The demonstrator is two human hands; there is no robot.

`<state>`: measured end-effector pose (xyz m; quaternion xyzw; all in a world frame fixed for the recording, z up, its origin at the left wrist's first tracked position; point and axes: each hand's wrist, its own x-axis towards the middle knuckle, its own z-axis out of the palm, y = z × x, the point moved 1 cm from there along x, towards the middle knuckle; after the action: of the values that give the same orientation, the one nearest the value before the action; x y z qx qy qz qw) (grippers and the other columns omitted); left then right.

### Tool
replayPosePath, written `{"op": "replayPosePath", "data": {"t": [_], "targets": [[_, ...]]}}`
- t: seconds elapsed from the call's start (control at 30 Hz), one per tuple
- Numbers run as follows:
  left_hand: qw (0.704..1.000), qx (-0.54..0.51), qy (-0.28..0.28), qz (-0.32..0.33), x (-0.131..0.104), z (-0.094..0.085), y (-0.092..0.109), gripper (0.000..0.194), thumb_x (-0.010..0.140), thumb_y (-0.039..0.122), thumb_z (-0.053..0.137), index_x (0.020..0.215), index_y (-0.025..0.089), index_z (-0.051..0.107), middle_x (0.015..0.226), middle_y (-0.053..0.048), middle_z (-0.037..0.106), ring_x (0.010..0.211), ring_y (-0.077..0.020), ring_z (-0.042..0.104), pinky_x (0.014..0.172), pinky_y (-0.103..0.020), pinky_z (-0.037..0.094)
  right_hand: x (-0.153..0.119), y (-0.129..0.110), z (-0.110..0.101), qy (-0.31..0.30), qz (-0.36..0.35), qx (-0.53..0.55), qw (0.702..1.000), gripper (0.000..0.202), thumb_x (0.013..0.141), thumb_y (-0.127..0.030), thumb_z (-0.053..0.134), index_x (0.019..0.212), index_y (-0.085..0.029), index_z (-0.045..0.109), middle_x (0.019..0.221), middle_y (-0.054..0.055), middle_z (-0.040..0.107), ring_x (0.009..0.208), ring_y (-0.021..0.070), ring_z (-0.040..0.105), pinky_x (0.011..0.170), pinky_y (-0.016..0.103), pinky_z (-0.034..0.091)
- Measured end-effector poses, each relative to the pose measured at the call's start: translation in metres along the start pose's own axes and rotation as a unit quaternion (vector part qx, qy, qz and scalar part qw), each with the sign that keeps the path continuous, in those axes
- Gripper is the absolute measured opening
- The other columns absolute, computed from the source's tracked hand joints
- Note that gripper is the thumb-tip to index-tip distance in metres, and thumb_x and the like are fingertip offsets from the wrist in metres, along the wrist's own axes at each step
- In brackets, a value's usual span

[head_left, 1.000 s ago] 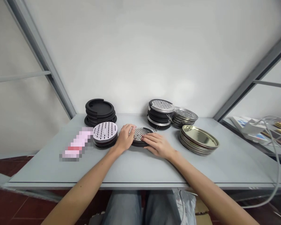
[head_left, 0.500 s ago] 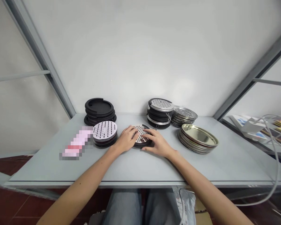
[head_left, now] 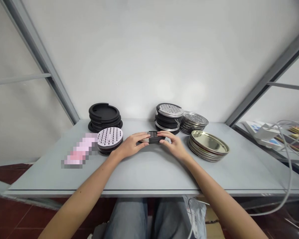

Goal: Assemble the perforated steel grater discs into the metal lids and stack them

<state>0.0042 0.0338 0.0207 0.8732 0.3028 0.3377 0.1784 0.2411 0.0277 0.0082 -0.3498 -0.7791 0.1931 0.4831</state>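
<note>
Between my hands is a round black-rimmed piece [head_left: 154, 140] with a perforated metal plate on top; its black near edge faces me and it looks tilted. My left hand [head_left: 132, 145] grips its left side, thumb in front and fingers over the top. On the opposite side my right hand [head_left: 173, 144] holds the rim in the same way. A stack topped by a pale disc with rows of dark slots [head_left: 110, 136] stands just left of my left hand. Behind my right hand rises a stack of black rings and perforated metal plates [head_left: 169, 110].
Black rings [head_left: 105, 114] are piled at the back left. Perforated silver discs [head_left: 194, 119] are stacked at the back right, with gold-coloured round lids [head_left: 209, 143] in front. A blurred pink item [head_left: 81, 149] lies left. A white cable [head_left: 290, 172] hangs at the right.
The near edge of the black-rimmed piece has come up, so its side now faces me. My hands have gone from resting on its top to gripping both sides.
</note>
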Motion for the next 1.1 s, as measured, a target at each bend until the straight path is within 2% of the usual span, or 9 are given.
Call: {"op": "replayPosePath", "data": {"t": [0.1,0.23,0.33,0.43,0.57,0.67,0.77,0.9,1.1], "targets": [[1.000,0.004,-0.009,0.005,-0.001,0.000,-0.003,0.039,0.090,0.038,0.055,0.127,0.023,0.058,0.128,-0.006,0.061,0.125,-0.0229,0.051,0.107,-0.042,0.039,-0.002,-0.003,0.001,-0.008,-0.012,-0.022,1.000,0.026,0.085,-0.035,0.061,0.108,-0.023,0.067,0.116,0.010,0.064,0.111,0.0236,0.059,0.100,0.046,0.045],[0.999,0.027,-0.012,0.015,-0.002,0.005,-0.004,0.037,0.089,0.037,0.059,0.124,0.024,0.060,0.128,-0.005,0.061,0.124,-0.0228,0.051,0.107,-0.043,0.039,-0.006,-0.006,0.006,-0.040,-0.069,-0.082,0.993,0.039,0.078,-0.038,0.070,0.114,-0.025,0.065,0.120,0.011,0.062,0.116,0.0262,0.055,0.099,0.049,0.045],[0.999,0.030,-0.022,0.017,-0.001,0.008,-0.003,0.037,0.088,0.037,0.060,0.123,0.024,0.061,0.129,-0.006,0.060,0.124,-0.0223,0.052,0.107,-0.042,0.038,-0.006,-0.006,0.009,-0.056,-0.095,-0.082,0.991,0.032,0.081,-0.035,0.067,0.112,-0.027,0.067,0.115,0.009,0.066,0.114,0.0250,0.055,0.097,0.048,0.047],[1.000,0.014,-0.011,0.010,0.000,0.006,-0.003,0.036,0.088,0.036,0.060,0.122,0.024,0.062,0.127,-0.006,0.061,0.122,-0.0216,0.053,0.106,-0.040,0.040,-0.005,-0.006,0.008,-0.055,-0.086,-0.067,0.993,0.031,0.083,-0.034,0.065,0.113,-0.029,0.067,0.115,0.008,0.067,0.113,0.0251,0.056,0.096,0.049,0.047],[1.000,-0.013,0.009,-0.005,0.000,0.001,0.000,0.034,0.089,0.036,0.058,0.120,0.024,0.063,0.123,-0.004,0.064,0.121,-0.0213,0.054,0.106,-0.038,0.040,-0.003,-0.008,-0.002,-0.039,-0.050,-0.049,0.997,0.030,0.085,-0.035,0.063,0.113,-0.028,0.067,0.123,0.008,0.063,0.117,0.0254,0.054,0.101,0.049,0.043],[0.999,-0.031,0.030,-0.025,-0.001,-0.003,0.001,0.034,0.090,0.037,0.056,0.120,0.022,0.063,0.122,-0.005,0.065,0.116,-0.0218,0.058,0.101,-0.036,0.044,-0.001,-0.007,-0.011,-0.021,-0.015,-0.008,1.000,0.026,0.085,-0.035,0.063,0.109,-0.027,0.069,0.125,0.007,0.062,0.117,0.0247,0.055,0.103,0.047,0.041],[0.996,-0.041,0.061,-0.042,-0.001,-0.005,0.002,0.032,0.093,0.038,0.051,0.116,0.021,0.064,0.114,-0.005,0.068,0.102,-0.0201,0.064,0.090,-0.031,0.049,0.001,-0.004,-0.022,0.014,0.028,0.053,0.998,0.024,0.085,-0.035,0.062,0.106,-0.026,0.069,0.119,0.006,0.065,0.114,0.0241,0.057,0.102,0.044,0.041],[0.994,-0.020,0.105,-0.013,-0.002,-0.005,0.001,0.029,0.094,0.037,0.048,0.109,0.019,0.064,0.101,-0.006,0.070,0.091,-0.0188,0.065,0.079,-0.028,0.050,0.003,0.006,-0.034,0.073,0.085,0.121,0.986,0.025,0.086,-0.038,0.060,0.106,-0.026,0.069,0.114,0.004,0.067,0.114,0.0244,0.057,0.100,0.040,0.042],[0.971,0.055,0.232,0.017,-0.004,-0.003,-0.001,0.023,0.096,0.033,0.045,0.099,0.017,0.062,0.087,-0.005,0.068,0.077,-0.0161,0.063,0.070,-0.026,0.047,0.007,0.018,-0.043,0.165,0.113,0.255,0.946,0.026,0.083,-0.044,0.062,0.099,-0.026,0.072,0.105,0.003,0.070,0.103,0.0230,0.061,0.095,0.038,0.045]]}}
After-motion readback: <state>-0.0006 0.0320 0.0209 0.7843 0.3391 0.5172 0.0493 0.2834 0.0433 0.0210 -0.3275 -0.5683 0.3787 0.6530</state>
